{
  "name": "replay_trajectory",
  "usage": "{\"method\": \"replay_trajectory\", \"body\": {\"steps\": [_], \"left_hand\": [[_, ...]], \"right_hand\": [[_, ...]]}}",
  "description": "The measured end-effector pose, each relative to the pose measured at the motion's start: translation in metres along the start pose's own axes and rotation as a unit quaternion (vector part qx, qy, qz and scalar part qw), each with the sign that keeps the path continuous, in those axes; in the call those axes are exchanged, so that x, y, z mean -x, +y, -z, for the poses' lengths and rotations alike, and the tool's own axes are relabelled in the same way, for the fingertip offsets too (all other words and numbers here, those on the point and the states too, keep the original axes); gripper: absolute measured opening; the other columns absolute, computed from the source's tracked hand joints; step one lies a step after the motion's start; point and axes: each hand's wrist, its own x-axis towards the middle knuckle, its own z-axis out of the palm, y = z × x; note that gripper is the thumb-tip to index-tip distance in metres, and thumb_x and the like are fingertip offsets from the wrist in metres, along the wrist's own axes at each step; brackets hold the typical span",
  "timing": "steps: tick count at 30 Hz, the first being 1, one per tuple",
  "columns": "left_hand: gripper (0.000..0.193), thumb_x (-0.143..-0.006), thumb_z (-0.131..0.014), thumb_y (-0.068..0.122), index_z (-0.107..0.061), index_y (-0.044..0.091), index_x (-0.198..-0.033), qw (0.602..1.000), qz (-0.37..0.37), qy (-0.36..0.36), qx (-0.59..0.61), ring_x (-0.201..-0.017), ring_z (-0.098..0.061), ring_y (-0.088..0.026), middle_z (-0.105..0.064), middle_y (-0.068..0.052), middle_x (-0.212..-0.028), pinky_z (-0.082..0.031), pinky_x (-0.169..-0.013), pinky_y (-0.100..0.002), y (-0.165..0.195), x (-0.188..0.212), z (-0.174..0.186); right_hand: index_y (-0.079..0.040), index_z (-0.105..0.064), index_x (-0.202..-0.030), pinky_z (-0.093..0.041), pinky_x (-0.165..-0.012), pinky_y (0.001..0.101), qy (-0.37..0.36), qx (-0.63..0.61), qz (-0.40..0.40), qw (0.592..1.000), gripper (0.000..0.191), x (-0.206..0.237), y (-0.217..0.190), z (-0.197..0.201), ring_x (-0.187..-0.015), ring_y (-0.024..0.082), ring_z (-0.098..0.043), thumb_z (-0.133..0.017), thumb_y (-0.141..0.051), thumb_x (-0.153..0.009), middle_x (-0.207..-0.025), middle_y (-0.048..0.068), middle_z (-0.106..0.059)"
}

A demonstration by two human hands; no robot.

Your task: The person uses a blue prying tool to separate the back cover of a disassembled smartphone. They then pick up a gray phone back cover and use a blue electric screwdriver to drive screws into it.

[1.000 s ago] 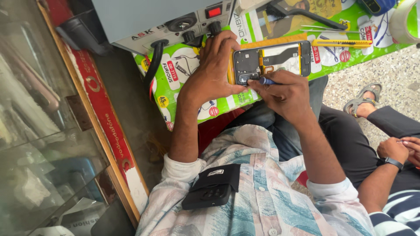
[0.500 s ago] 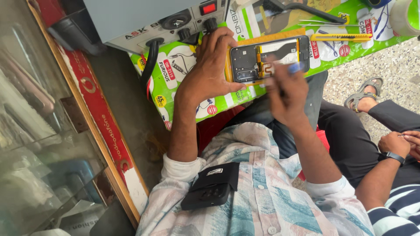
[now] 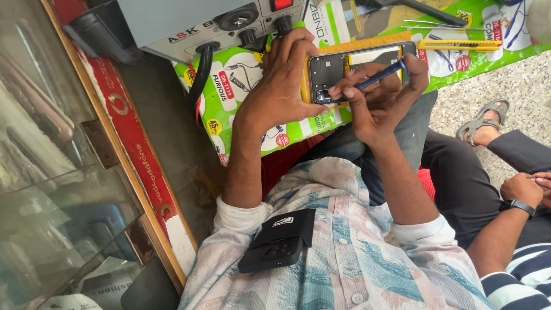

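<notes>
Bright, even daylight; sharp focus

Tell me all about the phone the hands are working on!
The opened phone lies flat on a yellow mat, back cover off, dark insides and a pale panel showing. The left hand grips its left end. The right hand covers its lower edge and lays a blue tool across it.

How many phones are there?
2. One opened phone lies on the green mat, steadied by the left hand while the right hand works on it. A black phone sits in the shirt pocket. Others may be hidden.
</notes>
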Motion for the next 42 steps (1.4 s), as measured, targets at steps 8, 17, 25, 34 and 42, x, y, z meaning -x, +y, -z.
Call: {"method": "replay_trajectory", "body": {"steps": [8,17,25,34,42], "left_hand": [[0.098,-0.056,-0.103,0.029,-0.042,0.009,-0.13,1.0,-0.007,0.007,-0.01,-0.135,-0.041,-0.034,-0.038,-0.008,-0.14,-0.034,-0.111,-0.049,-0.001,0.001,-0.002],[0.1,-0.057,-0.104,0.032,-0.042,0.008,-0.132,1.0,-0.009,0.006,-0.008,-0.136,-0.041,-0.034,-0.038,-0.009,-0.14,-0.034,-0.111,-0.049,-0.002,0.003,-0.003],[0.096,-0.061,-0.101,0.034,-0.042,0.008,-0.132,1.0,-0.005,-0.004,-0.017,-0.137,-0.041,-0.034,-0.039,-0.01,-0.142,-0.034,-0.112,-0.049,-0.003,0.001,-0.001],[0.096,-0.061,-0.102,0.037,-0.042,0.009,-0.13,1.0,0.005,-0.005,-0.027,-0.137,-0.04,-0.035,-0.04,-0.011,-0.142,-0.032,-0.113,-0.05,0.005,0.001,0.0],[0.094,-0.06,-0.101,0.032,-0.042,0.008,-0.129,1.0,0.008,-0.009,-0.029,-0.137,-0.039,-0.036,-0.04,-0.011,-0.141,-0.033,-0.116,-0.049,0.013,0.0,0.003]], "right_hand": [[-0.03,-0.013,-0.155,-0.068,-0.086,0.0411,-0.023,0.023,0.026,0.999,0.081,-0.008,0.003,-0.005,-0.089,0.03,-0.074,-0.059,0.017,-0.108,-0.112,0.02,-0.061],[-0.031,-0.014,-0.154,-0.066,-0.088,0.0415,-0.029,0.009,0.011,0.999,0.081,-0.006,0.002,-0.006,-0.091,0.03,-0.073,-0.059,0.019,-0.108,-0.112,0.022,-0.059],[-0.02,-0.041,-0.138,-0.061,-0.091,0.0395,-0.179,0.167,0.092,0.965,0.058,-0.01,-0.032,-0.001,-0.116,0.04,-0.071,-0.058,0.018,-0.097,-0.133,0.024,-0.062],[-0.025,-0.034,-0.152,-0.062,-0.09,0.038,-0.095,0.221,0.082,0.967,0.071,-0.004,-0.051,-0.002,-0.114,0.032,-0.071,-0.067,0.012,-0.101,-0.134,0.019,-0.064],[-0.032,-0.034,-0.154,-0.06,-0.093,0.0408,-0.11,0.175,0.099,0.973,0.078,-0.001,-0.049,0.003,-0.12,0.036,-0.069,-0.06,0.015,-0.097,-0.133,0.023,-0.061]]}}
